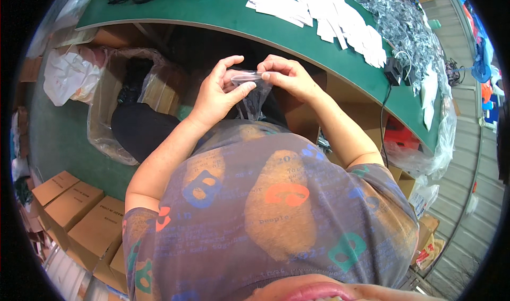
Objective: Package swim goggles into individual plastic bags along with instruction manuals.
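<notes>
A small clear plastic bag (252,100) hangs between my two hands, just in front of my body and below the near edge of the green table. My left hand (217,92) grips its upper part between thumb and fingers, with the index finger sticking out. With thumb and fingertips, my right hand (291,79) pinches the top edge at the other side. The bag narrows downward, and dark shapes show through it; whether anything lies inside I cannot make out.
On the green table (212,10) lie white paper slips (324,14) and a heap of clear plastic packets (406,30). A black adapter (393,71) with a cable sits at its edge. Left stands a plastic-lined carton (162,91); brown boxes (79,208) are stacked lower left.
</notes>
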A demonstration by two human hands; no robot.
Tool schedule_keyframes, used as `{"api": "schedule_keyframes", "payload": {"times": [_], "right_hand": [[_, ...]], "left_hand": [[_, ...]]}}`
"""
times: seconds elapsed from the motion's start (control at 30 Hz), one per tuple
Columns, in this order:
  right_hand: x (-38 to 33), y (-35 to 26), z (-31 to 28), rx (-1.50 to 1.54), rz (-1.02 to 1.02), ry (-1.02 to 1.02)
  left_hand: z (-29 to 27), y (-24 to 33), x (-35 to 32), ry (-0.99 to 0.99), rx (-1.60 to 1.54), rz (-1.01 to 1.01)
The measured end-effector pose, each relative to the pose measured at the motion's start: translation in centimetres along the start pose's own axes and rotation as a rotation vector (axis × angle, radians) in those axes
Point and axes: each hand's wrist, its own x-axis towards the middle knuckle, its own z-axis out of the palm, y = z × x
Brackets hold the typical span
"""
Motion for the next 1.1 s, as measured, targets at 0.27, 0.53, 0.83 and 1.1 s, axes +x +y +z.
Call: {"api": "schedule_keyframes", "payload": {"times": [0.27,0.53,0.83,1.1], "right_hand": [[-0.4,0.7,-0.8,-0.084,-0.054,-0.010],[-0.3,0.7,-0.3,-0.113,-0.083,-0.007],[0.2,0.8,0.1,-0.111,-0.099,-0.026],[0.4,-0.5,1.1,-0.129,-0.067,0.004]], "left_hand": [[-0.2,0.1,0.0,0.009,-0.035,-0.009],[0.1,-0.1,-0.2,0.027,-0.018,0.001],[-0.3,0.1,-0.1,-0.018,0.005,-0.010],[-0.3,0.2,-0.4,-0.002,0.009,0.002]]}}
